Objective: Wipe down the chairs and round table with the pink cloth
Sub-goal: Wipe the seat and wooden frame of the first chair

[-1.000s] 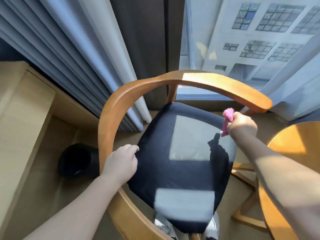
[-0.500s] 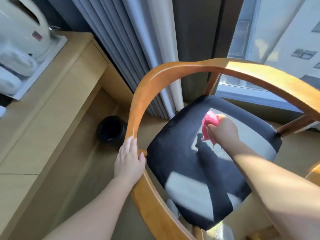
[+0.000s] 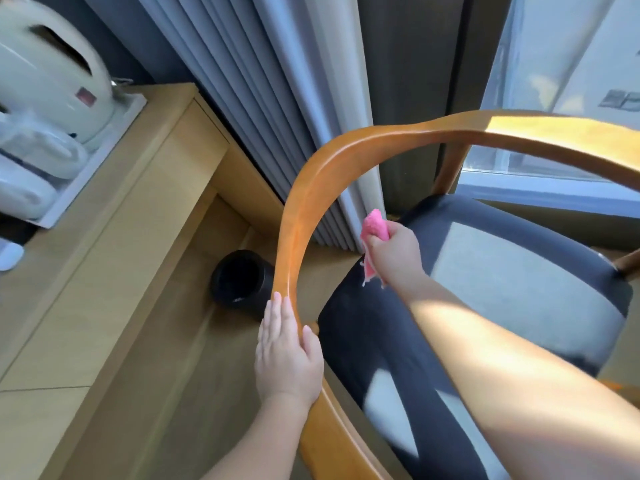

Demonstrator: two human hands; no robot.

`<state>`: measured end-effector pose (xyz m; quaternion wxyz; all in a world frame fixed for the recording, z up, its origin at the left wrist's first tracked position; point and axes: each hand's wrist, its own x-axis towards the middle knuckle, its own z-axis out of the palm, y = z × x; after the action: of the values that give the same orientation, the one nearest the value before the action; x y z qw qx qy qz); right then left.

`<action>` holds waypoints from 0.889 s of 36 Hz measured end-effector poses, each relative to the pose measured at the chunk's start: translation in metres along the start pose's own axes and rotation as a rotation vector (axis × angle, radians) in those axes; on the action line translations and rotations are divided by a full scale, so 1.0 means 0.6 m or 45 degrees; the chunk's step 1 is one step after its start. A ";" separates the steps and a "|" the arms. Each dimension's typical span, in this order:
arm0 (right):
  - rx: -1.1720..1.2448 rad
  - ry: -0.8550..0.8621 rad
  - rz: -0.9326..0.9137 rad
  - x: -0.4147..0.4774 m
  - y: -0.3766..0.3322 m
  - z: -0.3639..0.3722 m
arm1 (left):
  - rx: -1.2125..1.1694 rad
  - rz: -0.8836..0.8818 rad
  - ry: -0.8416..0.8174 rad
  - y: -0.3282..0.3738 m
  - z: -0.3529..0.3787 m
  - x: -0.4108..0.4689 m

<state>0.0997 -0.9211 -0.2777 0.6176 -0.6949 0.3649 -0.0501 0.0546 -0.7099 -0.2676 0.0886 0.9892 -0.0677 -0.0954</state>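
The chair [image 3: 332, 431] stands beside a wooden desk [image 3: 131, 209], in front of a grey curtain [image 3: 263, 84] and a window [image 3: 561, 98]. Its curved back rail [image 3: 298, 216] arches over a dark seat cushion [image 3: 502, 289] that is partly sunlit.

Left hand [image 3: 287, 355]: it rests on the back rail at the left side of the chair. The fingers [image 3: 277, 306] are straight and together, laid along the rail's outer face. The thumb lies over the rail's top edge.

Right hand [image 3: 394, 254]: its fingers are curled tightly round the pink cloth [image 3: 374, 226], which is bunched in the fist. One end of the cloth sticks out above the fist and a frayed end hangs below it. The cloth is held over the rear left corner of the seat cushion, near the inner face of the back rail, with a gap between cloth and rail. Whether the hanging end touches the cushion cannot be told.

A black bin [image 3: 242, 278] stands on the floor between the desk and the chair. On the desk a pale kettle [image 3: 52, 81] sits in a white tray [image 3: 100, 147].
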 end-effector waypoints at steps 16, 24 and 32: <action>0.325 -0.015 -0.138 0.072 -0.126 0.148 | -0.068 0.059 0.013 -0.005 0.000 0.004; 0.323 -0.342 -0.126 -0.026 -0.027 0.202 | -0.323 0.061 0.191 -0.014 0.016 0.003; 0.269 -0.565 -0.145 -0.057 -0.004 0.199 | -0.361 0.051 0.234 -0.015 0.020 0.003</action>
<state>0.1382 -0.8038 -0.2903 0.7478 -0.6400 0.1735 0.0310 0.0548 -0.7037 -0.2814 0.2350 0.9698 -0.0648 -0.0113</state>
